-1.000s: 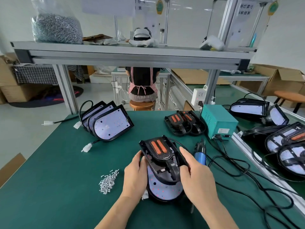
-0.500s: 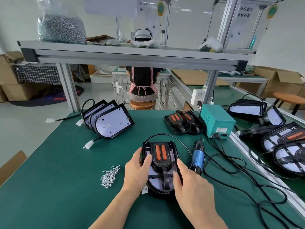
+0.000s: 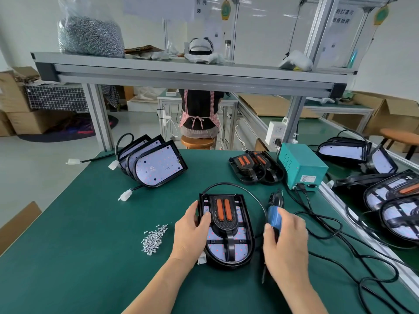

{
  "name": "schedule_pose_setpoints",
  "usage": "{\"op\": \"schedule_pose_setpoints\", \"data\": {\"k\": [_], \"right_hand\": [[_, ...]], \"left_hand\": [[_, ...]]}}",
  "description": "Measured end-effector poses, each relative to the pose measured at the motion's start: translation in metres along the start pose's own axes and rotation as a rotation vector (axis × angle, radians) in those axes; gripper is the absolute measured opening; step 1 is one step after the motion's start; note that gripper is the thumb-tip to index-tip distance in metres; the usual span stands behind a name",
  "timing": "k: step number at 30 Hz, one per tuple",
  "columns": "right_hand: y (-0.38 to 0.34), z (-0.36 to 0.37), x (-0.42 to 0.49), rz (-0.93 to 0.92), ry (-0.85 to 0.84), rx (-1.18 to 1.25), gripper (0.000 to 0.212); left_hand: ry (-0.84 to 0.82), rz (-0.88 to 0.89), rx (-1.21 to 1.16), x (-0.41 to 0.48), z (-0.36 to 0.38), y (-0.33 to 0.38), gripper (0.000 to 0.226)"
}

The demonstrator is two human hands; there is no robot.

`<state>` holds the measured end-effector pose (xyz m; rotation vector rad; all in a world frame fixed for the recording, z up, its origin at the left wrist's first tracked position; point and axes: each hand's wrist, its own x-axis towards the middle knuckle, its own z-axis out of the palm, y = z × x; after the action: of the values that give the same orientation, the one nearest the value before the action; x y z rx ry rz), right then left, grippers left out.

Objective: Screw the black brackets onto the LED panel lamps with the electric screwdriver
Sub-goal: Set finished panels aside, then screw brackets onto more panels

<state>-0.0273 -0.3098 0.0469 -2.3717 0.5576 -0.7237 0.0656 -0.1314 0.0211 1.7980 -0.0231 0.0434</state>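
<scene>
The right hand (image 3: 285, 241) has left the LED panel lamp (image 3: 240, 248) at frame centre and curls its fingers round the electric screwdriver (image 3: 274, 217). The left hand (image 3: 190, 232) pinches the lamp's rim, the best hold; the lamp looks light, stiff and slippery.

Two hands at 6 o'clock: left hand (image 3: 190, 232), right hand (image 3: 285, 241). One electric screwdriver (image 3: 274, 217) at 3 o'clock of the one middle lamp (image 3: 240, 250), which bears one black bracket (image 3: 223, 214). Three bare lamps (image 3: 158, 166) lean together at 10 o'clock, three white connectors (image 3: 124, 196) by them; two bracketed lamps (image 3: 246, 164) overlap at 1 o'clock: six on the green table (image 3: 79, 223). At 3 o'clock at least four further lamps (image 3: 342, 150), too overlapped for a sure count. One teal power box (image 3: 301, 166) at 2 o'clock. One heap of screws (image 3: 154, 239) at 8 o'clock, uncountable; one bag of screws (image 3: 90, 35) at 11 o'clock. Two stools (image 3: 197, 141), at 12 and 3 o'clock
</scene>
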Motion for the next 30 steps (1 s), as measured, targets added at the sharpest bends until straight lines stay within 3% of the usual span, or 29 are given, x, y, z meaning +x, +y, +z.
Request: {"op": "schedule_pose_setpoints", "data": {"k": [4, 9, 12, 17, 23, 30], "right_hand": [[0.011, -0.011, 0.025, 0.226, -0.226, -0.113, 0.064], [0.000, -0.006, 0.057, 0.214, -0.388, -0.298, 0.076], [-0.003, 0.000, 0.059, 0.231, -0.397, -0.265, 0.091], [0.017, -0.010, 0.058, 0.410, -0.317, 0.153, 0.093], [0.033, -0.020, 0.061, 0.621, -0.185, 0.847, 0.014], [0.015, -0.015, 0.061, 0.595, -0.283, 1.538, 0.027]], "left_hand": [[0.060, 0.073, 0.063, -0.004, 0.000, 0.005, 0.029], [0.068, 0.110, 0.072, -0.007, -0.001, 0.009, 0.016], [0.069, 0.107, 0.077, -0.009, -0.001, 0.011, 0.030], [0.063, 0.099, 0.094, -0.007, -0.001, 0.010, 0.023], [0.051, 0.085, 0.077, -0.009, -0.002, 0.012, 0.014], [0.041, 0.068, 0.065, -0.012, -0.004, 0.016, 0.015]]}}
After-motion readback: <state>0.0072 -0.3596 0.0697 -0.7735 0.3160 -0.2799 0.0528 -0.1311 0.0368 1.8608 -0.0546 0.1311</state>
